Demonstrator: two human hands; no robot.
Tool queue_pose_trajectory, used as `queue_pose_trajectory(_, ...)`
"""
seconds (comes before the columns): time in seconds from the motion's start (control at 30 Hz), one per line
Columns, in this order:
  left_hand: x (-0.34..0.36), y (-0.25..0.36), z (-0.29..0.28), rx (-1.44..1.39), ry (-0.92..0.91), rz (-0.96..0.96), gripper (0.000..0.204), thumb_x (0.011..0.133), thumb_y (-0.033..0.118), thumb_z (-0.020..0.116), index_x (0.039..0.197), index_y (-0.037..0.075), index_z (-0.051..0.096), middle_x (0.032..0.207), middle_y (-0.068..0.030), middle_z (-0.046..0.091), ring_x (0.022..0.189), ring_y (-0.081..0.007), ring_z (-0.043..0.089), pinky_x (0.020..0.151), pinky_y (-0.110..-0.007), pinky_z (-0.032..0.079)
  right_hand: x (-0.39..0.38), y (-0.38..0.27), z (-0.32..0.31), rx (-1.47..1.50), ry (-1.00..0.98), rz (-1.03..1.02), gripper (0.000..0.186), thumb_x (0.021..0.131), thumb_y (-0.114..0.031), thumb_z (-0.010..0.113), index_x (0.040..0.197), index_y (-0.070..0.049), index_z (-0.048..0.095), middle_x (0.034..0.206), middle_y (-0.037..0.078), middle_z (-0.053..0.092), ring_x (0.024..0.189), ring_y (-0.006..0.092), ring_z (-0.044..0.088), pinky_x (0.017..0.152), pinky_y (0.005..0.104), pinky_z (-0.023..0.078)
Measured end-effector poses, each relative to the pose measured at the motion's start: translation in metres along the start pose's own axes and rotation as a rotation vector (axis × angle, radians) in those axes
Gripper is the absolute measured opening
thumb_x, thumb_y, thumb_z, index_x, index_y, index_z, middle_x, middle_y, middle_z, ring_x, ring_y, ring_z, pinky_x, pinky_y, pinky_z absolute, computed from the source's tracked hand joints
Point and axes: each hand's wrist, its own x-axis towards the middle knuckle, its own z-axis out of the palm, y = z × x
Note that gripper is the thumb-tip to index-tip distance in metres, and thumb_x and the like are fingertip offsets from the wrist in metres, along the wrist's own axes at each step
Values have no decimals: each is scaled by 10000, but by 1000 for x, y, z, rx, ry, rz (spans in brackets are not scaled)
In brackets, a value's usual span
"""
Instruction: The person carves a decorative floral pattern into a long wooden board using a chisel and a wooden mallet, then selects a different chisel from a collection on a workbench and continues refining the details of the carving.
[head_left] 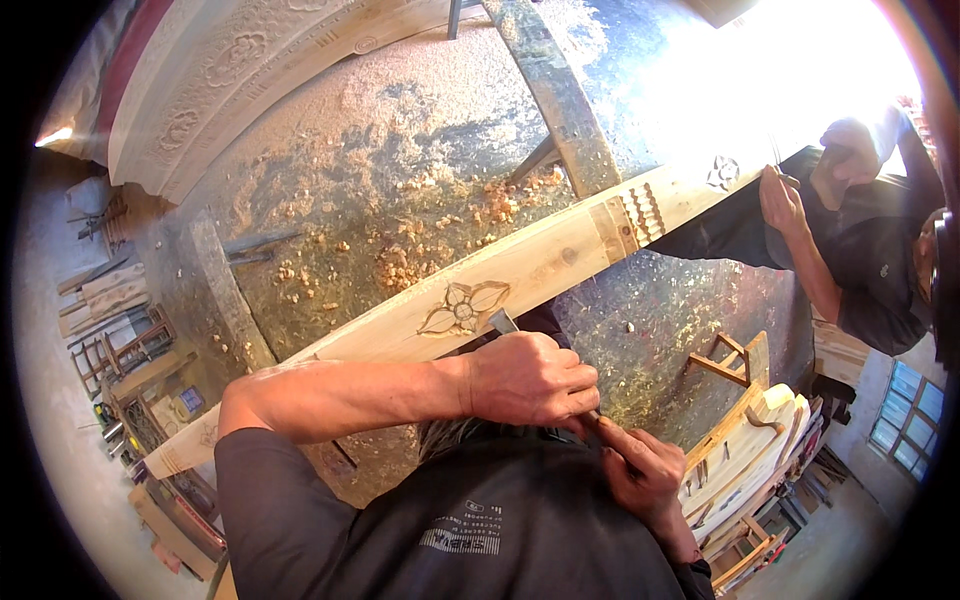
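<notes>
A long pale wooden beam [545, 262] crosses the view diagonally, with a carved four-petal flower [462, 308] and a band of notched carving farther right. My left forearm lies along the beam, and my left hand [532, 378] is closed round a steel chisel [502, 322], whose flat blade end rests beside the flower's right petals. My right hand [643, 465] grips the same chisel lower down, toward the handle, nearer my body. The chisel's middle is hidden under my fingers.
A co-worker [870, 255] at right holds a slim tool at the beam. A carved curved panel [230, 75] lies upper left, trestle bars [550, 90] cross the shaving-strewn floor, a bench with tools [740, 470] stands lower right, and timber offcuts [115, 290] line the left.
</notes>
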Motion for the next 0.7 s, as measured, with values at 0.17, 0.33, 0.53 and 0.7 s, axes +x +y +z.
queue_pose_trajectory(0.17,3,-11,-15,-51,-37,93,475,915,482,771,1169,89,691,845,-9,568,729,-175,655,585,-325,538,16,-24,-18,-21,-76,94,412,813,67,773,1214,-15,827,739,118,698,563,250,673,532,367,516)
queue_pose_trajectory(0.33,4,-12,-14,-137,-73,99,479,930,512,749,1112,76,670,854,-30,592,721,-201,677,591,-342,546,16,-28,-18,-59,-70,66,416,802,83,774,1202,-14,829,714,106,680,544,245,651,513,369,495)
queue_pose_trajectory(0.53,2,-6,-1,-126,-7,39,410,924,519,741,924,122,638,783,-14,546,664,-185,652,547,-338,523,2,-18,-8,-81,-49,43,505,812,35,825,1297,-103,813,793,57,701,566,207,650,507,348,471)
queue_pose_trajectory(0.7,-2,-1,7,-101,34,-22,397,891,510,759,839,151,598,742,-3,514,622,-175,623,508,-344,496,2,-14,-1,-68,-21,42,480,808,34,830,1270,-96,821,777,54,698,570,208,657,509,340,469)
